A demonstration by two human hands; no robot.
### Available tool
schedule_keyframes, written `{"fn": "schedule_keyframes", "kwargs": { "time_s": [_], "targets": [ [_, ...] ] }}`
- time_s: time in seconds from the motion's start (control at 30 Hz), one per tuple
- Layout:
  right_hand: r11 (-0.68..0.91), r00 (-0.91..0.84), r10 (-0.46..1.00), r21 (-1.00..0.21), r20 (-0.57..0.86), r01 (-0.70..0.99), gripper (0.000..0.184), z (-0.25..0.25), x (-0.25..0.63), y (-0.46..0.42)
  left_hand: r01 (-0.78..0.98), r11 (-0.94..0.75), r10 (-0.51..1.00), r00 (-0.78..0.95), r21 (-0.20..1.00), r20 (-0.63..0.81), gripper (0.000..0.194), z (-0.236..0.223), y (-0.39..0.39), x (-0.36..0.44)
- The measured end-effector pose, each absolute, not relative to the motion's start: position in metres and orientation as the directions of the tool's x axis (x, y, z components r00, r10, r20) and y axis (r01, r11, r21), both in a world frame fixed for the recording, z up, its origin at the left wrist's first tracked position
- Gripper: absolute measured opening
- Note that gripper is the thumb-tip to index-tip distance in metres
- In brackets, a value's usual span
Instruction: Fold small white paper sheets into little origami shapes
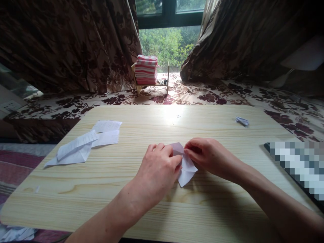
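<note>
A small sheet of white paper [187, 167], creased and partly folded, lies on the wooden table between my hands. Across its left side rests my left hand [162, 165], fingers curled down over the paper and hiding part of it. My right hand [202, 152] pinches the paper's upper right edge between thumb and forefinger. The lower corner of the paper sticks out below my hands, with crease lines showing on it.
Loose white paper pieces [106, 138] and a folded sheet [76, 148] lie at the table's left. A small folded paper piece [242, 121] sits far right, near a dark-edged, pixelated object [268, 147]. Behind the table [131, 118], a small rack holds folded pink-striped cloths [146, 70].
</note>
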State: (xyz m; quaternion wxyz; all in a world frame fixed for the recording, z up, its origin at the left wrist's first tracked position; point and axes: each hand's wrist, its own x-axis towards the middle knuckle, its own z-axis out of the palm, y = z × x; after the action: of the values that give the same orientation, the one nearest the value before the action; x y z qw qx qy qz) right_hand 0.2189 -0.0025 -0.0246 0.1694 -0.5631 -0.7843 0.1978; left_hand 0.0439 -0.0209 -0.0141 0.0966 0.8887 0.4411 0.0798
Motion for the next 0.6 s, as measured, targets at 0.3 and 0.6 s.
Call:
{"fn": "schedule_keyframes", "kwargs": {
  "time_s": [0.3,0.6],
  "targets": [
    [0.271,-0.279,0.957,-0.605,0.083,0.749,0.020,-0.0262,0.2222,-0.0001,0.723,-0.659,0.747,0.661,0.206,0.072,0.023,-0.0136,-0.0199,0.0371],
    [0.295,-0.312,0.948,-0.568,0.070,0.768,0.019,-0.0237,0.2259,0.0004,0.718,-0.660,0.745,0.663,0.219,0.070,0.023,-0.0129,-0.0199,0.0362]
  ]
}}
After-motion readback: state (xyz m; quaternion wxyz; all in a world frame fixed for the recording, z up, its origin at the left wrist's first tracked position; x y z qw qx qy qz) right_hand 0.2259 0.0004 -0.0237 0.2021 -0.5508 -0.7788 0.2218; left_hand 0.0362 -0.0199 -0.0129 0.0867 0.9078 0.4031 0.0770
